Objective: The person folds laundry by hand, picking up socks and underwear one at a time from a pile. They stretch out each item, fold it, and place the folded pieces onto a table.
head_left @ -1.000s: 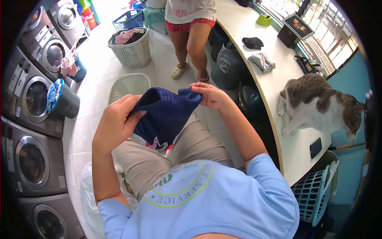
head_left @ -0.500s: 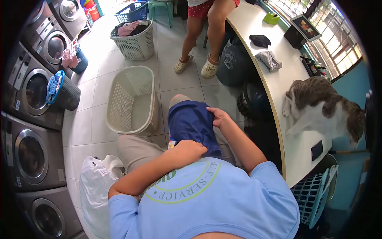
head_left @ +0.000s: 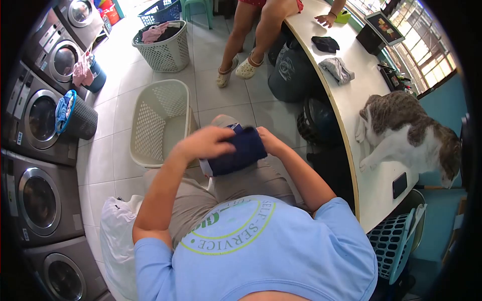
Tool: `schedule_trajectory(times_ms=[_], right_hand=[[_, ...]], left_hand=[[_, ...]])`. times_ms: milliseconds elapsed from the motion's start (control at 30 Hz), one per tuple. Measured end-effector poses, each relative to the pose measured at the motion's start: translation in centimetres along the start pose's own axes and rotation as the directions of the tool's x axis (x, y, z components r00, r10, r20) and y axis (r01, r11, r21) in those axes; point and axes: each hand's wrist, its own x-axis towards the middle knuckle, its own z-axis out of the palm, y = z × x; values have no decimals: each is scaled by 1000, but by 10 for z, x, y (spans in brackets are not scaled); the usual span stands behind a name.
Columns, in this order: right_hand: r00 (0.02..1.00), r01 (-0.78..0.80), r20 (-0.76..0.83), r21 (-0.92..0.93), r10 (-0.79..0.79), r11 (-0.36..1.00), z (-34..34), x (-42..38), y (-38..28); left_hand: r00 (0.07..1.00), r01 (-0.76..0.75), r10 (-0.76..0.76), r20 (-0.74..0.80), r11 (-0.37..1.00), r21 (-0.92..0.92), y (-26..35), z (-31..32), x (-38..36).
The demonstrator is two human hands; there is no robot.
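Observation:
A dark blue folded garment [head_left: 241, 153] lies over my thigh, with a pale patch at its left side. My right hand [head_left: 271, 142] pinches the garment's right edge. Above its left part is my left hand [head_left: 207, 144], slightly blurred, fingers stretched out over the cloth and not closed on it. Just beyond my knees, an off-white laundry basket [head_left: 135, 145] stands on the floor, with nothing visible inside.
A white counter [head_left: 351, 118] along the right carries a cat [head_left: 401, 130], a phone [head_left: 399, 185], a grey cloth [head_left: 337, 70] and a black cloth [head_left: 325, 44]. Another person's hand [head_left: 326, 20] rests there. Washing machines [head_left: 40, 198] line the left. A white bag [head_left: 116, 241] sits beside me.
The garment has gone from spread over my thigh to a smaller folded shape. My left hand has moved forward from near my waist. The other person's feet shifted and a hand appeared on the counter.

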Motion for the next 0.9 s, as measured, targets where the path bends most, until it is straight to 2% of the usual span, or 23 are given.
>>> schedule_trajectory(times_ms=[33, 67, 100, 133, 167, 200, 233, 267, 333, 367, 400, 433, 467, 533, 600, 667, 700, 767, 800, 833, 867, 900], right_hand=[[960, -218, -195, -65, 202, 974, 16, -15, -45], [960, -217, -196, -66, 201, 974, 12, -11, -25], [926, -266, -258, 68, 275, 961, 4, -1, 8], [885, -301, -305, 201, 352, 932, -1, 6, 25], [888, -299, -302, 196, 348, 934, 3, 4, 17], [913, -281, -286, 79, 291, 957, 12, -3, 0], [935, -256, -263, -36, 238, 966, 17, -5, -9], [936, -256, -259, -34, 238, 966, 18, -2, -4], [895, -262, -409, -153, 181, 953, 18, 5, 13], [894, -264, -409, -153, 182, 952, 18, 7, 20], [876, -267, -461, -220, 140, 938, 19, 10, 24], [851, -272, -516, -286, 92, 919, 18, 13, 29], [840, -275, -536, -288, 83, 917, 16, 17, 37], [919, -200, -390, -339, 57, 919, 10, 25, 53], [929, -122, -370, -350, -18, 929, 11, 25, 52], [919, -175, -382, -171, 98, 970, 13, 21, 43], [905, -176, -415, -167, 93, 970, 11, 17, 32], [907, -291, -333, -50, 258, 955, 8, 7, 8], [897, -289, -360, -43, 255, 956, 5, 8, 10], [900, -296, -268, 209, 345, 932, 4, 9, 15], [903, -299, -154, 446, 402, 843, 3, 9, 21], [898, -285, -180, 458, 401, 842, 2, 6, 21]], left_hand=[[1000, -1, 1, 1, 1000, 0, -13, -3, 3], [974, 99, -64, -218, 983, 155, -37, 0, 11], [896, 227, -87, -436, 933, 279, -60, 8, 22], [893, 227, -86, -442, 933, 279, -84, 26, 32], [852, 333, -181, -492, 912, 242, -111, 53, 40], [799, 434, -274, -536, 879, 198, -129, 74, 45], [802, 398, -343, -489, 917, 8, -136, 84, 49], [800, 402, -347, -489, 916, 8, -140, 93, 49], [615, 244, -284, -735, 956, -166, -148, 112, 50], [522, 244, -358, -774, 932, -267, -153, 121, 51], [524, 239, -355, -774, 934, -266, -151, 125, 46], [530, 147, -530, -662, 826, -544, -145, 126, 41], [564, 57, -656, -501, 637, -769, -137, 125, 37], [535, 84, -742, -404, 523, -848, -104, 118, 21], [685, 4, -678, -268, 371, -929, -120, 116, 14], [708, 34, -689, -157, 255, -966, -124, 113, 7], [730, 46, -667, -151, 269, -962, -123, 113, 4], [757, -84, -594, -272, 324, -942, -123, 116, 2], [775, -75, -574, -265, 332, -940, -126, 118, 1], [774, -145, -542, -328, 352, -925, -128, 119, 1], [768, -214, -510, -388, 366, -906, -130, 121, 2], [787, -222, -484, -383, 357, -907, -121, 119, 0]])
